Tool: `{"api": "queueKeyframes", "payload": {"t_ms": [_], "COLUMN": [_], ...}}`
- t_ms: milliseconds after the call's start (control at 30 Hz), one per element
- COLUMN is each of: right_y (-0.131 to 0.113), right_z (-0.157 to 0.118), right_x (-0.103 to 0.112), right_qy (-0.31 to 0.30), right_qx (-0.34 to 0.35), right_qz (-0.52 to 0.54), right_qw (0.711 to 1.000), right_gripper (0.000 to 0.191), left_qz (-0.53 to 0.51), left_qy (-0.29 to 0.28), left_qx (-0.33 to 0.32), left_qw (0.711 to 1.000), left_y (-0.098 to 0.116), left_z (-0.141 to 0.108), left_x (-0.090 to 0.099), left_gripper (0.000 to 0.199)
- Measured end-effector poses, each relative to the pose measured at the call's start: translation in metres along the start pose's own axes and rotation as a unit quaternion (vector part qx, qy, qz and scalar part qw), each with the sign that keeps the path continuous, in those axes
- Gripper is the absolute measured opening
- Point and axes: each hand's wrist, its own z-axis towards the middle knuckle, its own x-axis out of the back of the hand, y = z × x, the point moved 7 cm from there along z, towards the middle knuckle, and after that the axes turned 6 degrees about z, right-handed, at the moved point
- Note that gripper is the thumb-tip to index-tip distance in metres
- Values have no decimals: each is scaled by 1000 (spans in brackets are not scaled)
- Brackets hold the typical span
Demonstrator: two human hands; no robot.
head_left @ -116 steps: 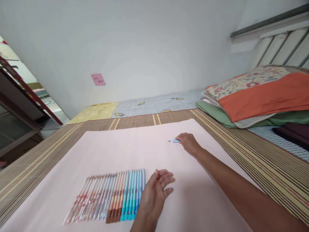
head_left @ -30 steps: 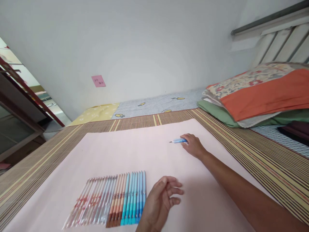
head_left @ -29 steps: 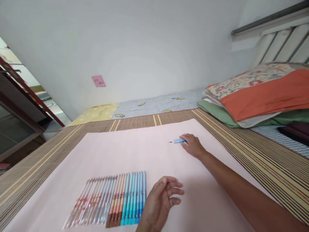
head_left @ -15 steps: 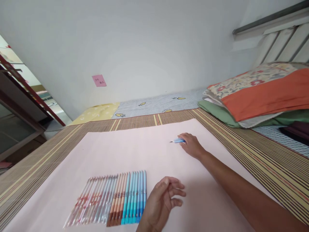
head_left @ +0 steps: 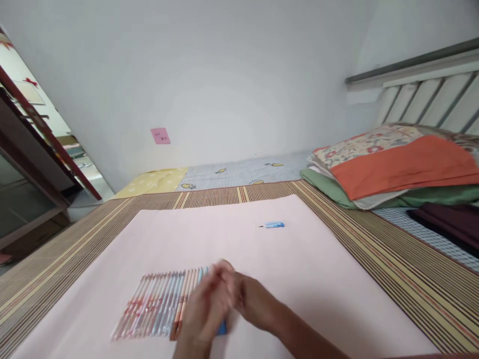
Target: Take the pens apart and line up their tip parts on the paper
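Note:
My left hand (head_left: 205,304) and my right hand (head_left: 243,291) meet above the right part of a row of pens, and motion smears the fingers of both. Whether either holds anything cannot be made out. Beneath them lie several clear-barrelled pens (head_left: 149,306), then brown-and-peach pens (head_left: 182,299), side by side. The blue pens (head_left: 221,329) at the right end are mostly hidden by my hands. Farther back on the pink sheet (head_left: 209,234), a small blue pen-like tool with a dark pointed tip (head_left: 274,225) lies by itself, untouched.
The sheet lies on a striped mat (head_left: 90,224) against the wall. An orange floral pillow (head_left: 407,164) and dark folded cloth (head_left: 449,224) are at right. A pink note (head_left: 160,135) is stuck to the wall. A doorway opens at far left.
My right hand has let go of the small blue pointed tool and come back toward me, to the left. My left hand has shifted left over the pens. The camera view tilted slightly.

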Motion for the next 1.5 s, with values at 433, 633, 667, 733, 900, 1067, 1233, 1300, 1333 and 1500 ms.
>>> {"api": "queueKeyframes", "payload": {"t_ms": [433, 633, 667, 733, 900, 1067, 1233, 1300, 1333, 1500], "right_y": [-17, 10, 18, 29, 63, 91, 78, 64, 59, 53], "right_z": [2, -2, -4, -8, -16, -27, -28, -23, -21, -16], "right_x": [-20, -4, 3, 19, 65, 105, 105, 92, 85, 67], "right_qy": [26, 60, 58, 57, 147, 292, 271, 196, 161, 136], "right_qx": [-129, -163, -181, -190, -197, -180, -152, -136, -131, -126], "right_qz": [-183, -211, -225, -232, -1, 249, 373, 390, 393, 450], "right_qw": [974, 962, 956, 952, 969, 906, 874, 889, 896, 873], "right_gripper": [38, 48, 39, 23, 7, 20, 32, 30, 28, 26], "left_qz": [-87, -37, -23, 14, 125, 143, 144, 144, 144, 140], "left_qy": [344, 317, 313, 301, 272, 287, 278, 250, 236, 219], "left_qx": [-101, -95, -89, -81, -58, -49, -40, -35, -34, -46], "left_qw": [929, 943, 945, 950, 953, 946, 949, 957, 960, 965], "left_y": [45, 16, 9, -2, -16, -16, -17, -20, -22, -28], "left_z": [-25, -4, -2, 1, 8, 6, 7, 10, 11, 13], "left_x": [64, 70, 72, 74, 68, 73, 70, 63, 60, 52], "left_gripper": [6, 8, 12, 23, 35, 38, 47, 52, 53, 40]}}
